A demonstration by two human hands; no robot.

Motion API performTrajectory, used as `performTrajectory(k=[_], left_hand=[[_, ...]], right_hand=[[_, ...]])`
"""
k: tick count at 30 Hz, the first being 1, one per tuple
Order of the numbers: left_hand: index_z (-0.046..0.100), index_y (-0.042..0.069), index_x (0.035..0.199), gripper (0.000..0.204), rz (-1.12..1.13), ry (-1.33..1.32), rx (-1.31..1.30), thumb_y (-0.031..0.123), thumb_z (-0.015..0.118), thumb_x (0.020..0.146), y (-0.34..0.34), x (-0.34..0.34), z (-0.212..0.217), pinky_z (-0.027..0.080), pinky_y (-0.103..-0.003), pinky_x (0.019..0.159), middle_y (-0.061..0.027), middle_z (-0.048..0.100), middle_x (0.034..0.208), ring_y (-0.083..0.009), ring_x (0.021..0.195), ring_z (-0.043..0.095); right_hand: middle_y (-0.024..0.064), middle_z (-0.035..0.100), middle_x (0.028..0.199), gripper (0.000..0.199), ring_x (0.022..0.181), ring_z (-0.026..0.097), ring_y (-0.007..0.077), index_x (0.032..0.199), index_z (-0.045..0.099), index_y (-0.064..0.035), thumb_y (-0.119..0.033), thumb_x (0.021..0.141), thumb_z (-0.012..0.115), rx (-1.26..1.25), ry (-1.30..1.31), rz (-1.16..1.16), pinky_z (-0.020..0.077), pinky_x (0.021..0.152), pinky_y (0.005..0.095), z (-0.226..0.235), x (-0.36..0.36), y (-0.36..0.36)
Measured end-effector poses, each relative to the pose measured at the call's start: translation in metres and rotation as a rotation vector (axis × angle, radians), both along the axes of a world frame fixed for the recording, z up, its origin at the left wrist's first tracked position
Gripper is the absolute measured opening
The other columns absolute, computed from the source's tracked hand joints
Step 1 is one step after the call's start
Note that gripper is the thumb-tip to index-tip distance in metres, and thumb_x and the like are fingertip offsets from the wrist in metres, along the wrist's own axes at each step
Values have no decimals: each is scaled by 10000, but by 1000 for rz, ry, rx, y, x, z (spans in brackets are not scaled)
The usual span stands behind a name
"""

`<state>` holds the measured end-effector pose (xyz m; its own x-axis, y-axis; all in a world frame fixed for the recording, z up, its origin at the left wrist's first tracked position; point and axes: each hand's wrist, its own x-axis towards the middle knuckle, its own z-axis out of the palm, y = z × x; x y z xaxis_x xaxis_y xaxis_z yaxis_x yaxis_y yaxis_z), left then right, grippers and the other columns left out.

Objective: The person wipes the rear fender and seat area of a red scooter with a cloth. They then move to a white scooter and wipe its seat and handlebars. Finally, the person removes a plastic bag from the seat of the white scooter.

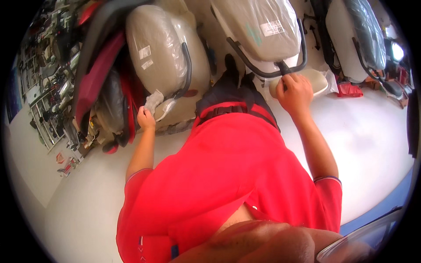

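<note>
My left hand (146, 118) is closed around the end of a crumpled grey cloth (154, 101). The cloth lies against the rear of a beige scooter (198, 57), beside its black grab rail (187, 65). My right hand (296, 94) is curled at a cream backrest pad (321, 82) behind a second scooter's seat (263, 33). A black stem (284, 67) runs from that scooter's grab rail to my fingers, which hide where it meets the pad. Clear plastic wraps both seats, and white labels are stuck on them.
Another plastic-covered scooter (351, 48) stands at the right, near a red packet (350, 90) on the pale floor (351, 127). A dark red scooter (98, 79) stands close on the left. Beyond it, several parts fill racks (44, 118) along the wall.
</note>
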<state>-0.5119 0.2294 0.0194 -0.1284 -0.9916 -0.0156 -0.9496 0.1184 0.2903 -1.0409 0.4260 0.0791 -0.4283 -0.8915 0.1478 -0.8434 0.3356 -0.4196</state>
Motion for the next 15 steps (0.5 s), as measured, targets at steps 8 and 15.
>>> performTrajectory(k=[8,15], left_hand=[[613,1,935,223,-2,22,-11,171,499,845,1,-2,-2,457,-457,714,-247,620,879,-431,821,590],[603,1,907,201,10,17,-35,157,497,837,3,-6,3,457,-458,715,-245,610,854,-438,812,580]], right_hand=[[43,607,708,22,693,592,258,735,633,-81,-100,733,642,-5,6,-142,463,666,366,-9,3,4],[58,612,689,59,694,600,277,679,613,-91,-125,724,630,20,-14,-72,477,689,375,-5,2,0]])
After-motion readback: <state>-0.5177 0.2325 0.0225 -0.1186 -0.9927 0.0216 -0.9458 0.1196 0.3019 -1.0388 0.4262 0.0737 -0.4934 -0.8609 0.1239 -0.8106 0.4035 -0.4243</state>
